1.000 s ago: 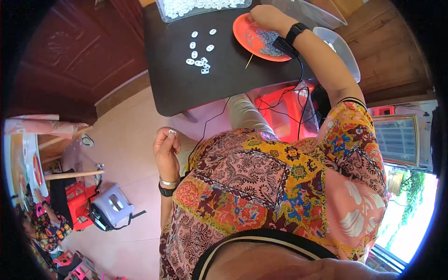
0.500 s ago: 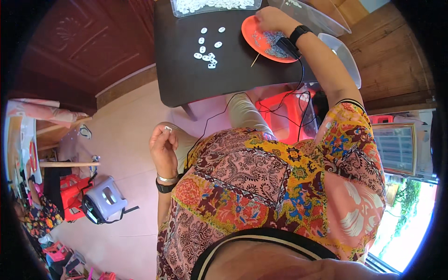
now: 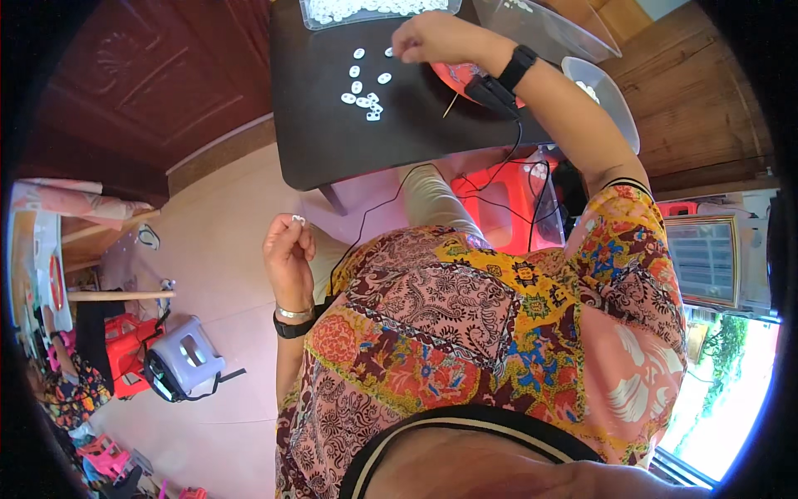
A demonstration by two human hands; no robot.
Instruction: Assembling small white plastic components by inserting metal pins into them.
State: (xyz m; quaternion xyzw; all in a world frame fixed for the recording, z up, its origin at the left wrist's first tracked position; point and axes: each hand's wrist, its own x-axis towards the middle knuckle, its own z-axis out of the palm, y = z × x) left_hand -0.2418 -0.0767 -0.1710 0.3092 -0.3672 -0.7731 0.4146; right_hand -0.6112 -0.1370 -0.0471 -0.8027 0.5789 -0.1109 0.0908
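Note:
My left hand (image 3: 288,249) is raised beside my lap, left of the table, its thumb and fingers pinching a small white piece (image 3: 298,219). Over the far part of the dark table my right hand (image 3: 428,39) reaches in with fingers bent together; whatever is between them is too small to make out. Its fingertips are beside a white oval piece with dark holes (image 3: 389,52). Under that forearm lies an orange plate (image 3: 453,76), partly hidden, with small grey metal bits on it. Several similar white pieces (image 3: 363,102) lie loose to the left.
A clear tray heaped with white pieces (image 3: 366,10) stands at the far edge. Clear plastic boxes (image 3: 619,104) are at the right, and a thin wooden stick (image 3: 450,106) lies by the plate. A black cable (image 3: 374,208) runs across my lap; a red stool (image 3: 507,204) stands under the table.
My right hand has moved left from over the orange plate to the loose white pieces. The left hand stays almost where it was, still pinching the small white piece.

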